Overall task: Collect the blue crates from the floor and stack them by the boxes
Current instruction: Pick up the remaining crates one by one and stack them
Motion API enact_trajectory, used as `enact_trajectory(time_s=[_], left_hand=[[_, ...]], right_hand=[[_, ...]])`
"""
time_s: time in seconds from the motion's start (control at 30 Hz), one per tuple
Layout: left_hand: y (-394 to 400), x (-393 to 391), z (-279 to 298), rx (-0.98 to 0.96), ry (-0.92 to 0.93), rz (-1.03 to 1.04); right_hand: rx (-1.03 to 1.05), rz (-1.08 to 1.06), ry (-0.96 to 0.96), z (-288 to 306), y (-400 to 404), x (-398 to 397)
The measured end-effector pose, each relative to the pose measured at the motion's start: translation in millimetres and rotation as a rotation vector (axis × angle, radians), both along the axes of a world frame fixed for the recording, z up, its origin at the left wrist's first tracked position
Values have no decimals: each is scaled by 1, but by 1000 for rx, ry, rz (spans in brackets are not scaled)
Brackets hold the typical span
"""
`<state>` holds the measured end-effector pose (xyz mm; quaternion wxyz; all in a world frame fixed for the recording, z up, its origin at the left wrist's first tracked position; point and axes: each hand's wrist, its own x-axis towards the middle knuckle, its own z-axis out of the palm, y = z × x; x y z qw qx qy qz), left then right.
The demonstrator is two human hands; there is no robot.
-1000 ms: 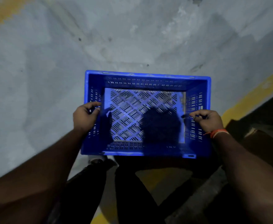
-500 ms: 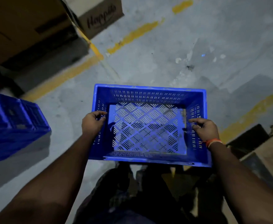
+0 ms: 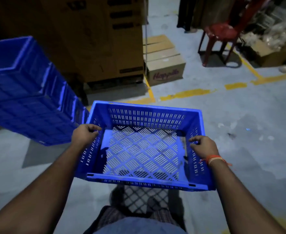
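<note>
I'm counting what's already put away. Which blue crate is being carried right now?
The perforated blue crate in front of the body: left hand and right hand grip its side rims. The stacked crates sit untouched at left.

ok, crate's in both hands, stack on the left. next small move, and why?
Probably swing the held crate left and up toward the stack of blue crates. Left hand and right hand grip its side rims, it is empty, and the stack's open top sits higher, beside the big cardboard boxes.
</note>
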<state>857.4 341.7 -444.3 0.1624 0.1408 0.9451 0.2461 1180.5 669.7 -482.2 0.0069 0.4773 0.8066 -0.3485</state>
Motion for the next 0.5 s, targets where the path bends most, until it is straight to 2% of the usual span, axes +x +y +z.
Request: enact_trajectory(time_s=[0.2, 0.5], left_hand=[[-104, -10, 36, 25, 39, 208], [-262, -13, 34, 117, -23, 422]], right_hand=[[10, 175, 14, 38, -52, -64], [118, 413, -72, 84, -159, -162]])
